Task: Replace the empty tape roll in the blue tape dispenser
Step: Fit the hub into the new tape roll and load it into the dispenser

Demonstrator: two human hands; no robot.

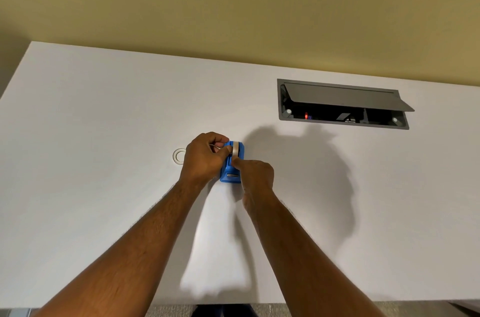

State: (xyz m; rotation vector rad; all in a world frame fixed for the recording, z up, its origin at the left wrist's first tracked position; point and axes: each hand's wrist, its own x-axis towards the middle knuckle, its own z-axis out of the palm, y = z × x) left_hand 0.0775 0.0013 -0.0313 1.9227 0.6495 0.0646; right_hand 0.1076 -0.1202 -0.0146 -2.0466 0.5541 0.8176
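The blue tape dispenser (233,171) stands on the white desk (104,134), its metal cutter end toward me. A white tape roll (235,148) sits upright in its slot. My left hand (204,158) wraps around the dispenser's left side, thumb against the roll. My right hand (255,177) is curled at the dispenser's right, its fingertips pressed on the roll's near edge; whether it pinches the tape end is hidden. A bare white ring, the empty tape core (178,155), lies flat on the desk just left of my left hand.
A grey cable hatch (342,104) with its lid propped open is set into the desk at the back right, a small red light inside. A yellow wall rises behind the desk. The desk's front edge runs along the bottom.
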